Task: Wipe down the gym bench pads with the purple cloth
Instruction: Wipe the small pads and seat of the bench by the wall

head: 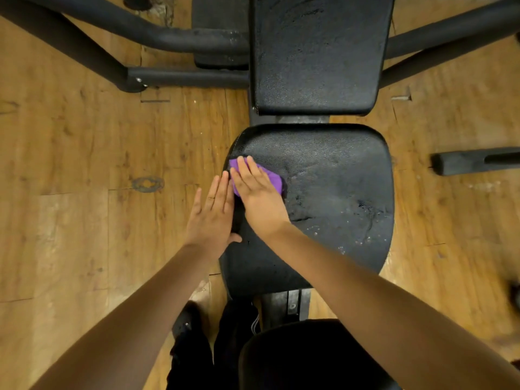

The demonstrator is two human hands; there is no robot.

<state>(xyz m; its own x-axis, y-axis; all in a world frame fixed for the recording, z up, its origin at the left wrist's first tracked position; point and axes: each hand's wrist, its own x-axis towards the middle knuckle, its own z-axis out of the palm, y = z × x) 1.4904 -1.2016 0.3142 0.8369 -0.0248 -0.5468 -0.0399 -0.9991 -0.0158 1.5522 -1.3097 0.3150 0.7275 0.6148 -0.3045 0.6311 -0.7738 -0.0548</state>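
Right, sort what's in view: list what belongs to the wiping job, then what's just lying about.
Part of the job:
purple cloth
seat pad
back pad
right hand, pressing the cloth
left hand, on the seat pad's edge

Just lying about:
black bar on the floor
wooden floor

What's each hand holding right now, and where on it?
Nothing is gripped. The right hand presses flat on top of the purple cloth, on the seat pad. The left hand lies flat against that pad's left edge.

seat pad (323, 170) grained black vinyl, scuffed; purple cloth (271, 180) soft fabric; floor (84, 164) worn wood
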